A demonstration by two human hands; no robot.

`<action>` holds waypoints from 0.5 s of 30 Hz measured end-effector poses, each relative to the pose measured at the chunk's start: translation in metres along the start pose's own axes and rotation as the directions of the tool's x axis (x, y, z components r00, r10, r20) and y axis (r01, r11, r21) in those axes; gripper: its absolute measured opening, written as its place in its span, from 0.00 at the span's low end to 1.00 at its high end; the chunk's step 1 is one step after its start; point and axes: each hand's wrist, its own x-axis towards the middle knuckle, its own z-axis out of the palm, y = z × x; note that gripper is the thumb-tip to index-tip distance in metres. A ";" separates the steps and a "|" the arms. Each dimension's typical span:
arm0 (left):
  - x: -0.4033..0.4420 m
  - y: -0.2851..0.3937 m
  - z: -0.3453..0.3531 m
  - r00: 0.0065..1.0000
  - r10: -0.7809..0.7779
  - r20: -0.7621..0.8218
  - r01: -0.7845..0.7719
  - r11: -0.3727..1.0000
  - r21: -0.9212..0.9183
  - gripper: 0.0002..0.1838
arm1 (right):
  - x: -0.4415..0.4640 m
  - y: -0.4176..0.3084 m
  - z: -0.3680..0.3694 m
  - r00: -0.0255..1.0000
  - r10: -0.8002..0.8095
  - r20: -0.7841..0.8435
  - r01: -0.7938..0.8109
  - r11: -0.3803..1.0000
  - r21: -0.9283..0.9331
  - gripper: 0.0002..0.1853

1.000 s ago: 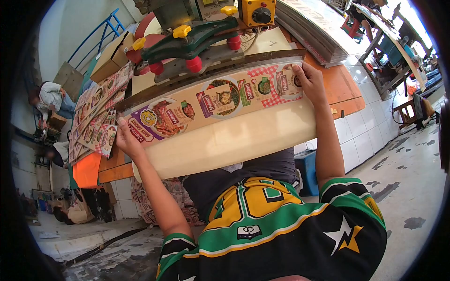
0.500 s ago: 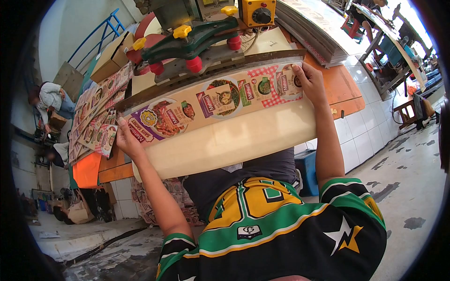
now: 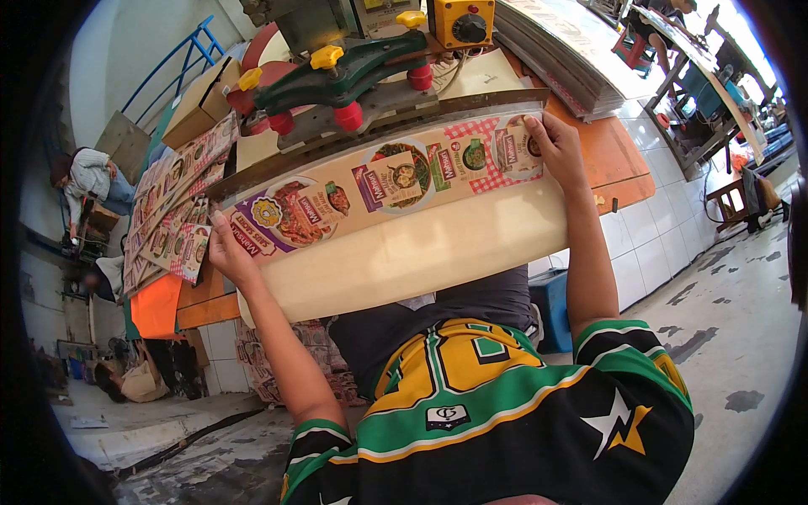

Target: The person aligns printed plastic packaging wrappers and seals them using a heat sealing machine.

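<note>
A long printed strip (image 3: 337,198) with food pictures lies against a metal bar (image 3: 295,160) at the machine's front. My left hand (image 3: 231,252) grips its left end, thumb on top. At the right end my right hand (image 3: 557,151) pinches the strip's upper corner. Below the strip, a pale curved board (image 3: 412,252) spans between my forearms. Just beyond the bar stands the green machine part (image 3: 341,80) with yellow knobs and red rollers.
Printed sheets (image 3: 172,189) are piled at the left, beside an orange sheet (image 3: 154,305) and an open cardboard box (image 3: 198,101). Flat stacked boards (image 3: 564,55) stand at the back right. A blue bin (image 3: 553,311) is below the table. Other people are in the background.
My hands and the strip have stayed in place. In the left background, people have shifted their arms and bodies slightly.
</note>
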 end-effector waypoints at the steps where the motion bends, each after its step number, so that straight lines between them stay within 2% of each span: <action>1: 0.000 -0.001 -0.001 1.000 0.000 0.000 0.000 1.000 0.000 0.22 | 0.000 -0.001 0.000 1.000 0.000 -0.002 0.000 1.000 0.000 0.21; 10: -0.001 0.002 0.000 1.000 -0.011 0.004 0.011 0.999 0.034 0.23 | -0.001 -0.001 0.001 1.000 0.016 -0.002 -0.016 1.000 0.021 0.20; 15: 0.002 -0.003 -0.002 1.000 -0.009 0.015 0.009 1.000 -0.015 0.22 | 0.000 0.004 -0.001 1.000 0.024 0.011 -0.024 1.000 -0.002 0.20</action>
